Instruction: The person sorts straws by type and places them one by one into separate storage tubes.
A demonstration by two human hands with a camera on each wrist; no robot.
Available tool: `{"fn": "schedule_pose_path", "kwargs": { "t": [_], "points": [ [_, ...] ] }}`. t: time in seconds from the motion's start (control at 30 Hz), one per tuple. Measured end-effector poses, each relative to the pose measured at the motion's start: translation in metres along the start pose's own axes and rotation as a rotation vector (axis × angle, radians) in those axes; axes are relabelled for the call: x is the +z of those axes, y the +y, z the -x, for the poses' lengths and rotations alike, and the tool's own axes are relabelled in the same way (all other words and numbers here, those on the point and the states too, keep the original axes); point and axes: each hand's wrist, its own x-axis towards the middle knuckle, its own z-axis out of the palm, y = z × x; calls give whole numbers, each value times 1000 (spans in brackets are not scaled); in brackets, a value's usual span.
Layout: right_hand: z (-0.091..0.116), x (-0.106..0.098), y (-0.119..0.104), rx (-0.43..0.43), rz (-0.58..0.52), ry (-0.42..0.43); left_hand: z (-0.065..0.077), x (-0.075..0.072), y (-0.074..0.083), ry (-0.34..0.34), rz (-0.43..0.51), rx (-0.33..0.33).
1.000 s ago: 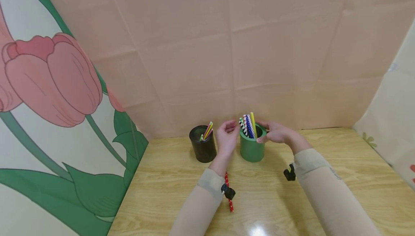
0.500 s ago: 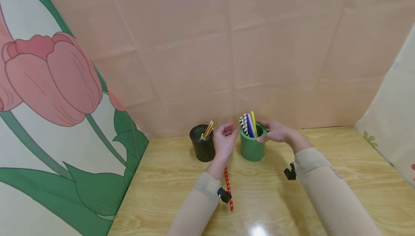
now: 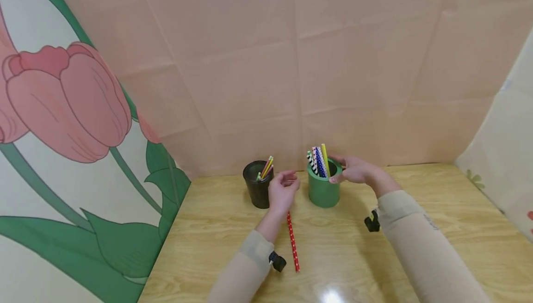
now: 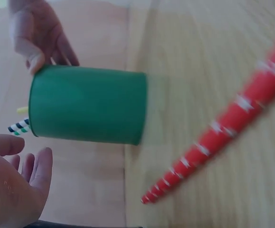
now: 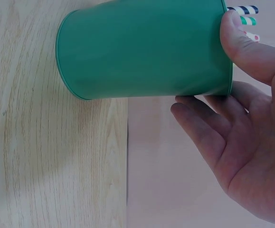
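Observation:
A green pen cup [image 3: 324, 194] stands upright on the table with several patterned paper straws [image 3: 319, 163] in it, striped, dotted and yellow. My right hand [image 3: 354, 170] holds this cup by its right side near the rim; the thumb [image 5: 231, 33] lies on the near wall and the fingers go round the side. My left hand [image 3: 283, 189] is in the air left of the green cup, fingers loosely bent, nothing in them. On the table, a red straw with white stars [image 3: 293, 243] lies lengthwise below the left hand.
A black cup [image 3: 259, 194] with several thin coloured sticks [image 3: 266, 169] stands just left of my left hand. Behind the wooden table [image 3: 208, 247] hangs a pinkish sheet [image 3: 250, 85]. A wall with painted tulips [image 3: 62, 104] is on the left.
My left hand has drawn back from the green cup's straws, toward me and slightly left, uncovering more of the red straw. My right hand stays on the green cup.

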Motion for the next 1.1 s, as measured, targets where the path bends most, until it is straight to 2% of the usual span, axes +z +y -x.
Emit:
{"fn": "schedule_pose_path", "kwargs": {
  "t": [0.43,0.73,0.93,1.03,1.1],
  "points": [
    [2,1,0,0,7,0,32,-39,-25,-187,-42,-118],
    [3,-2,-3,0,21,2,45,-58,-37,-243,-28,-252],
    [4,-1,-2,-8,24,6,51,-65,-46,-274,-80,-344],
    [4,-1,-1,-5,22,2,54,-67,-50,-290,-64,-385],
    [5,0,-2,-7,21,-1,55,-67,-51,-296,-58,-390]
  ]
}}
